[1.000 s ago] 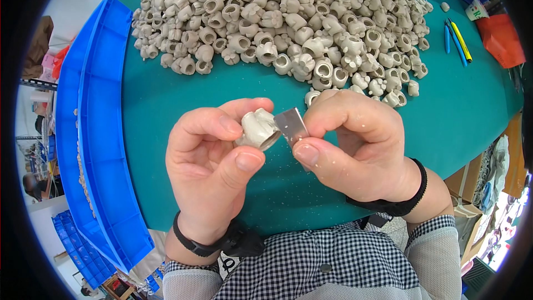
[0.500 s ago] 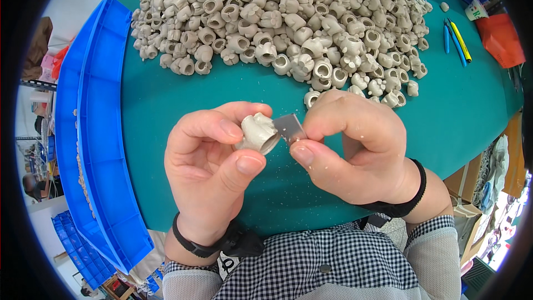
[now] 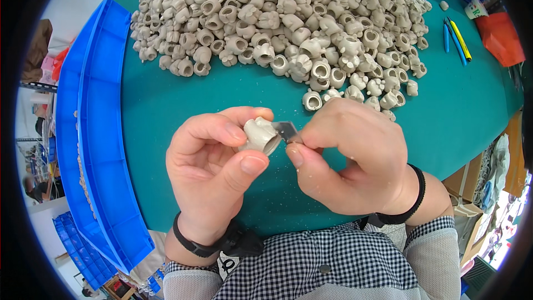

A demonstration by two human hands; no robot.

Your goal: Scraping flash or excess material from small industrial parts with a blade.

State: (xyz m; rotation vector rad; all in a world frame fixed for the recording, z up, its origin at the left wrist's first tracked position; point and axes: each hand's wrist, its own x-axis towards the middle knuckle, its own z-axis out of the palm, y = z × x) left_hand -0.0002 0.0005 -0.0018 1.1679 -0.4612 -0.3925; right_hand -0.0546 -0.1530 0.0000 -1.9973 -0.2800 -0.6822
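Between the thumb and fingers of my left hand [image 3: 208, 169] is a small hollow beige figurine piece [image 3: 259, 135], its round opening facing right and down. My right hand [image 3: 355, 158] pinches a thin grey metal blade [image 3: 286, 131] between thumb and forefinger. The blade's far end lies against the rim of the piece, or very near it; the exact contact is hard to make out. Pale crumbs cling to my right fingers and dot the green tabletop [image 3: 266, 194] below.
A big heap of similar beige pieces [image 3: 277, 22] covers the far side. Long blue trays [image 3: 108, 133] stand along the left edge. At the far right are blue and yellow pen-like tools [image 3: 458, 41], a paper cup [image 3: 475, 8] and a red-orange bag [image 3: 501, 39].
My right hand has turned and shifted slightly left and down, tilting the blade flatter against the piece. My left hand has barely moved and keeps its hold.
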